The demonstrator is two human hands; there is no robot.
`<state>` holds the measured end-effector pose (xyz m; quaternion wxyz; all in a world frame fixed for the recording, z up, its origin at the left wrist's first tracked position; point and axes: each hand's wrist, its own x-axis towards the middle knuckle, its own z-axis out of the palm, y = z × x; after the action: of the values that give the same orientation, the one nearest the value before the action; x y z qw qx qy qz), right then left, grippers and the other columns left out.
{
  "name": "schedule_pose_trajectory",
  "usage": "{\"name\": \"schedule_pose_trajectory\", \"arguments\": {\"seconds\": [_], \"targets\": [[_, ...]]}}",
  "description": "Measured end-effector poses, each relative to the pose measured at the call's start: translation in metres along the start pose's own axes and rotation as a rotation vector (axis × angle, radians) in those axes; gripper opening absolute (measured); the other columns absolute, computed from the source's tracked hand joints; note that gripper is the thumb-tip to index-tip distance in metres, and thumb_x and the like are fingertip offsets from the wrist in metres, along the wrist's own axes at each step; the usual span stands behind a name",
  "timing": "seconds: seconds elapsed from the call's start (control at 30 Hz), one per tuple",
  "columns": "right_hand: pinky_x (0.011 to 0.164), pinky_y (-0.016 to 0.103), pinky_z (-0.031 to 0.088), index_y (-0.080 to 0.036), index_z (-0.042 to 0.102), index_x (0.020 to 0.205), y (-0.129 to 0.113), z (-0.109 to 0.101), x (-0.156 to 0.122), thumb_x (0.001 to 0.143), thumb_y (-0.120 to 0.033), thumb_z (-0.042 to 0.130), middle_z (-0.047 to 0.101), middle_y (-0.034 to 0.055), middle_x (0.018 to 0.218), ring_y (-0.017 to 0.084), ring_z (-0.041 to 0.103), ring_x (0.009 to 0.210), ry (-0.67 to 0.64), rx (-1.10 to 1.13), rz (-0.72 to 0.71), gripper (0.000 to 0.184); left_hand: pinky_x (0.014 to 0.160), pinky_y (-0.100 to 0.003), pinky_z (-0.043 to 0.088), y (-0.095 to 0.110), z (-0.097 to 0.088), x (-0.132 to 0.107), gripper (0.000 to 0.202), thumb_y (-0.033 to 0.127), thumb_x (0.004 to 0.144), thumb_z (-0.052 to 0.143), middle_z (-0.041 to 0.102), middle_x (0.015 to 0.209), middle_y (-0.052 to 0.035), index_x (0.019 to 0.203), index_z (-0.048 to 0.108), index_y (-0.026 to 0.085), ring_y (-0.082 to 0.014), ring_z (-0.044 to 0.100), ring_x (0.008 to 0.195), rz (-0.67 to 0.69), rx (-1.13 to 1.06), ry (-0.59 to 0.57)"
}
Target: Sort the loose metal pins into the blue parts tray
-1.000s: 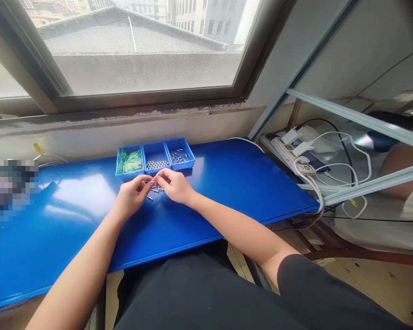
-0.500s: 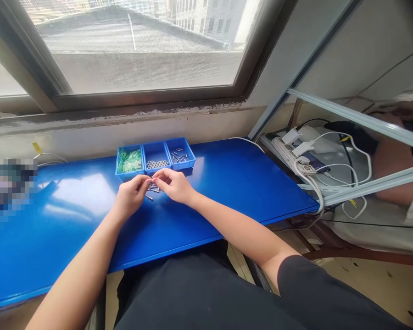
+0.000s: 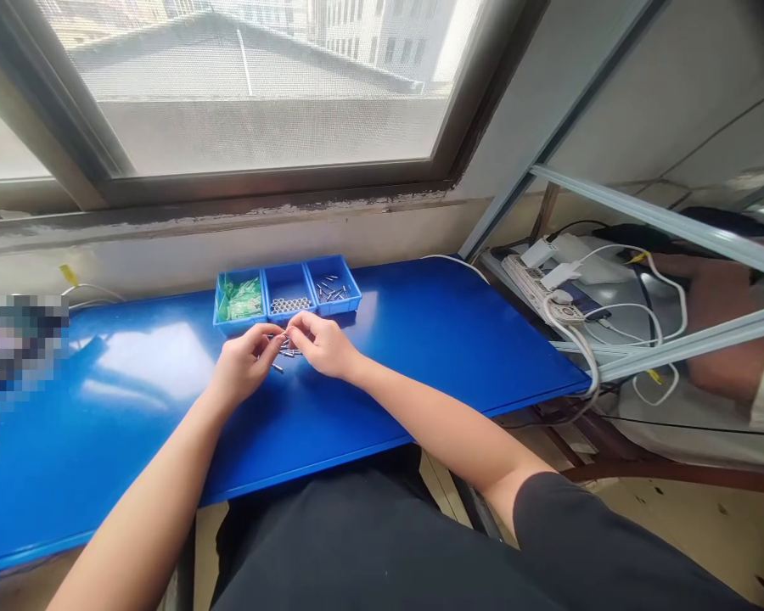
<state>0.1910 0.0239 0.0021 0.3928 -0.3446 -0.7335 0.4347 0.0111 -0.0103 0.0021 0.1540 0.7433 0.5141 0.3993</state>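
Observation:
My left hand (image 3: 245, 361) and my right hand (image 3: 323, 346) meet at the fingertips above the blue table (image 3: 382, 382). Both are closed in a pinch on something too small to make out. Beneath and between them lie several thin metal pins or screws (image 3: 278, 368), partly hidden by my fingers. Just behind my hands stand three joined blue bins. The left bin (image 3: 218, 314) holds green plastic pieces (image 3: 242, 299), the middle bin (image 3: 286, 276) holds rows of silver ring-like or nut-like parts (image 3: 291, 305), and the right bin (image 3: 355, 297) has several thin metal pieces (image 3: 333, 293).
A window (image 3: 261, 127) rises behind the table. On the right, past a metal frame (image 3: 675, 216), are a power strip (image 3: 541, 288) with white chargers and cables, and another person's arm (image 3: 726, 331). A blurred patch (image 3: 16, 344) covers the table's left end.
My joined fingertips have shifted very slightly, with the fingers still pinched together. On the right, the other person's arm has moved lower and nearer the cables.

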Motion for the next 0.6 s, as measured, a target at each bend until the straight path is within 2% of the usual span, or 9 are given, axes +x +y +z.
{"name": "schedule_pose_trajectory", "arguments": {"seconds": [0.33, 0.6], "targets": [[0.066, 0.024, 0.047, -0.017, 0.057, 0.085, 0.0011, 0.0016, 0.0002, 0.093, -0.039, 0.049, 0.065, 0.0002, 0.072, 0.012, 0.061, 0.067, 0.006, 0.017, 0.046, 0.024, 0.050, -0.020, 0.039, -0.0018, 0.0008, -0.0009, 0.025, 0.040, 0.091, 0.056, 0.052, 0.055, 0.0056, 0.099, 0.065, 0.018, -0.0081, 0.044, 0.047, 0.007, -0.022, -0.016], [0.063, 0.024, 0.045, -0.015, 0.063, 0.072, 0.0038, -0.0015, 0.0020, 0.090, -0.064, 0.048, 0.066, 0.0025, 0.065, 0.012, 0.059, 0.061, 0.010, 0.015, 0.033, 0.054, 0.050, -0.019, 0.040, -0.0051, 0.0023, -0.0012, 0.026, 0.040, 0.091, 0.056, 0.058, 0.057, 0.0036, 0.097, 0.067, 0.017, -0.0080, 0.047, 0.047, 0.011, -0.015, -0.021]]}}
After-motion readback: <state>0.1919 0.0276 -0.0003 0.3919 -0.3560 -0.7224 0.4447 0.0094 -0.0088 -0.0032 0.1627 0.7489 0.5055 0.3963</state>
